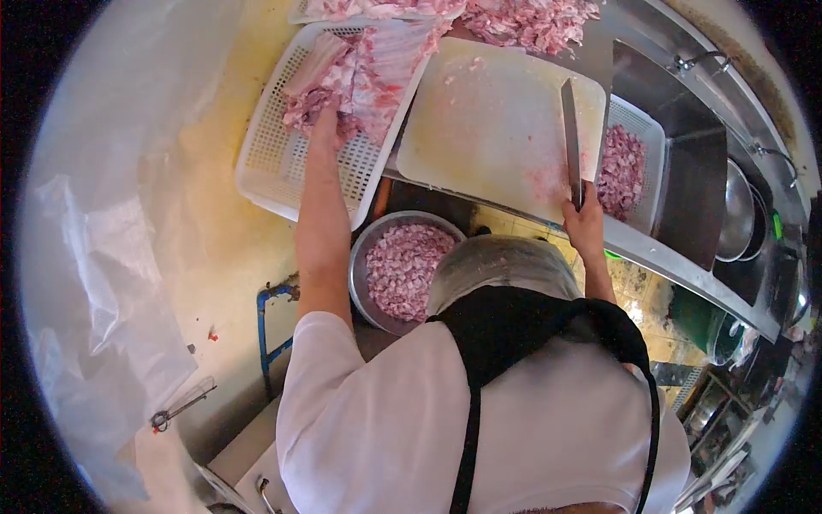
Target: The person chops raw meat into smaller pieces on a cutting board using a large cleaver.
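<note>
My left hand (328, 120) reaches into a white plastic basket (257, 158) and grips the near end of a slab of raw ribs (321, 73). Its fingertips are partly hidden by the meat. Another rib slab (381, 77) lies beside it, reaching over the basket's right side. My right hand (586, 221) is closed round the handle of a knife (572, 137). The long blade points away from me, over the right part of a white cutting board (479, 120). Small meat scraps and pinkish stains mark the board.
Below the board stands a metal bowl (358, 287) of small meat pieces. A white basket (659, 154) with chopped meat sits in the sink at right. More meat (531, 21) is heaped beyond the board. Metal bowls (735, 214) stand further right. Plastic sheeting (94, 257) covers the left side.
</note>
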The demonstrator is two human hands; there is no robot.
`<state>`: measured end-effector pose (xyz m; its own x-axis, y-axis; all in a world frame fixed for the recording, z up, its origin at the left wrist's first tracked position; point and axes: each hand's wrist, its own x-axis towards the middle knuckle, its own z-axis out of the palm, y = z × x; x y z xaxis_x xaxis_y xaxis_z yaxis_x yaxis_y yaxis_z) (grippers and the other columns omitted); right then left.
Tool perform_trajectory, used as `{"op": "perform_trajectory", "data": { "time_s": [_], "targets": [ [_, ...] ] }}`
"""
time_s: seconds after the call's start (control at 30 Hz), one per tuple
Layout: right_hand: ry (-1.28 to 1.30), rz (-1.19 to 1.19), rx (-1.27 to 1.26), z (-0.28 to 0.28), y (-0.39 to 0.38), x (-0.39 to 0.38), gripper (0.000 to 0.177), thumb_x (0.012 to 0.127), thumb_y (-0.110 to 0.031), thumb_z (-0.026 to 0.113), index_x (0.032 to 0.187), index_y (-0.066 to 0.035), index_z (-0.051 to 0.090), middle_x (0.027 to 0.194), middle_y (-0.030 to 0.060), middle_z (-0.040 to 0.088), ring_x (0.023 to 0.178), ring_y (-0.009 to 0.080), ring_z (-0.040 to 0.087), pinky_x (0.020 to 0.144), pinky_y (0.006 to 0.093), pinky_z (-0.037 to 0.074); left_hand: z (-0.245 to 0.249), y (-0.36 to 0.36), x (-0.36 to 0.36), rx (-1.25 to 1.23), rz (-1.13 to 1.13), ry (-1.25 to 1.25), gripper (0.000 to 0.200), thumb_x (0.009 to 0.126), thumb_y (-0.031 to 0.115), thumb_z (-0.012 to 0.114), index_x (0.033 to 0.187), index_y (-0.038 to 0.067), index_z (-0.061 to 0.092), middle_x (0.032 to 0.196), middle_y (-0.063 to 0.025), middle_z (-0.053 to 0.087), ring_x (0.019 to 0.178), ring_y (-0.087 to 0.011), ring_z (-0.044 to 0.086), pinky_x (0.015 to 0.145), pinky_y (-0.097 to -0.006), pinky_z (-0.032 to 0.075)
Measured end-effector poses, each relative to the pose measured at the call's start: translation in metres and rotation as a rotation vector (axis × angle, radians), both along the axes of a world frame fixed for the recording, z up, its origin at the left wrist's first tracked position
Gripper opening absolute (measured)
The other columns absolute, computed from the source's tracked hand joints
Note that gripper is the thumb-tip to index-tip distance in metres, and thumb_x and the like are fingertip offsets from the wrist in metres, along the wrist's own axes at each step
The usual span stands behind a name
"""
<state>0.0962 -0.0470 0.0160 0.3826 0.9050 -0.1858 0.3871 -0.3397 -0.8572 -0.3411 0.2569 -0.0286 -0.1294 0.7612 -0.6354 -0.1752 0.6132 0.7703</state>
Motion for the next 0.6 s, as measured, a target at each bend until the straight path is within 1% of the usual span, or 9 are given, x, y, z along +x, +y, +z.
{"op": "perform_trajectory", "data": {
  "time_s": [0.07, 0.2, 0.27, 0.3, 0.37, 0.47, 0.5, 0.57, 0.6],
  "targets": [
    [0.041, -0.013, -0.023, 0.001, 0.001, 0.002, 0.042, 0.087, -0.013, 0.064, 0.123, 0.001, 0.047, 0.065, 0.0042, 0.052, 0.052, 0.0137, 0.053, 0.048, 0.0323, 0.042, -0.021, 0.01, -0.011, 0.074, -0.066, -0.052, 0.026, 0.096, 0.041, 0.058, 0.102, 0.016, 0.06, 0.072, -0.0042, 0.06, 0.055, -0.0187, 0.06, 0.049, -0.035, 0.048],
    [-0.171, 0.036, 0.166, -0.019, 0.002, 0.004, 0.04, 0.088, -0.015, 0.064, 0.121, 0.001, 0.048, 0.067, 0.0067, 0.053, 0.052, 0.0175, 0.053, 0.049, 0.0343, 0.043, -0.006, 0.003, -0.004, 0.026, 0.006, -0.023, 0.019, 0.097, 0.033, 0.057, 0.1, 0.014, 0.059, 0.071, -0.0051, 0.059, 0.056, -0.0182, 0.06, 0.045, -0.0328, 0.046],
    [-0.282, 0.06, 0.104, -0.004, 0.001, -0.002, 0.036, 0.089, -0.016, 0.065, 0.117, 0.0, 0.049, 0.072, 0.0156, 0.056, 0.061, 0.0318, 0.057, 0.059, 0.0417, 0.046, -0.009, 0.002, -0.004, 0.083, 0.02, -0.073, 0.014, 0.095, 0.026, 0.057, 0.096, 0.012, 0.057, 0.07, -0.0056, 0.059, 0.05, -0.0175, 0.056, 0.041, -0.0313, 0.042],
    [-0.283, 0.06, 0.104, -0.005, 0.001, -0.001, 0.036, 0.089, -0.016, 0.065, 0.117, 0.0, 0.049, 0.072, 0.0156, 0.056, 0.061, 0.0318, 0.057, 0.059, 0.0417, 0.046, -0.017, 0.006, -0.003, 0.083, 0.02, -0.074, 0.014, 0.095, 0.026, 0.057, 0.096, 0.012, 0.057, 0.07, -0.0056, 0.059, 0.05, -0.0175, 0.056, 0.041, -0.0313, 0.042],
    [-0.19, 0.047, -0.007, -0.007, 0.001, 0.001, 0.037, 0.088, -0.016, 0.065, 0.117, 0.0, 0.049, 0.073, 0.0172, 0.057, 0.064, 0.032, 0.058, 0.06, 0.0412, 0.046, -0.034, 0.016, -0.003, 0.001, 0.133, 0.046, 0.012, 0.09, 0.022, 0.06, 0.092, 0.011, 0.058, 0.068, -0.0063, 0.058, 0.044, -0.0171, 0.051, 0.038, -0.0324, 0.039],
    [-0.187, 0.066, 0.014, -0.005, -0.003, 0.006, 0.037, 0.087, -0.015, 0.065, 0.118, 0.0, 0.049, 0.074, 0.0179, 0.057, 0.065, 0.0324, 0.058, 0.061, 0.0408, 0.046, -0.004, -0.007, 0.009, 0.123, 0.119, 0.349, 0.014, 0.084, 0.021, 0.064, 0.086, 0.007, 0.062, 0.073, -0.0092, 0.063, 0.05, -0.0161, 0.055, 0.039, -0.033, 0.039],
    [-0.188, 0.06, 0.014, -0.007, -0.006, 0.008, 0.037, 0.087, -0.015, 0.065, 0.118, 0.0, 0.049, 0.074, 0.0179, 0.057, 0.065, 0.0324, 0.058, 0.061, 0.0408, 0.046, 0.009, -0.013, 0.009, 0.125, 0.113, 0.348, 0.014, 0.084, 0.021, 0.064, 0.086, 0.007, 0.062, 0.073, -0.0092, 0.063, 0.05, -0.0161, 0.055, 0.039, -0.033, 0.039],
    [-0.062, 0.039, 0.042, -0.013, -0.015, 0.013, 0.037, 0.087, -0.014, 0.065, 0.119, -0.001, 0.051, 0.074, 0.0177, 0.057, 0.065, 0.0314, 0.059, 0.062, 0.0408, 0.046, 0.031, -0.015, -0.006, 0.119, -0.145, 0.549, 0.019, 0.08, 0.023, 0.065, 0.086, 0.004, 0.068, 0.081, -0.0122, 0.067, 0.062, -0.0171, 0.062, 0.044, -0.0333, 0.043],
    [-0.06, 0.024, 0.041, -0.015, -0.019, 0.015, 0.037, 0.087, -0.014, 0.065, 0.119, -0.001, 0.051, 0.074, 0.0177, 0.057, 0.065, 0.0314, 0.059, 0.062, 0.0408, 0.046, 0.004, -0.001, -0.026, 0.344, -0.147, 0.649, 0.023, 0.08, 0.024, 0.065, 0.088, 0.002, 0.07, 0.083, -0.013, 0.068, 0.065, -0.0175, 0.063, 0.047, -0.0332, 0.045]
  ]
}}
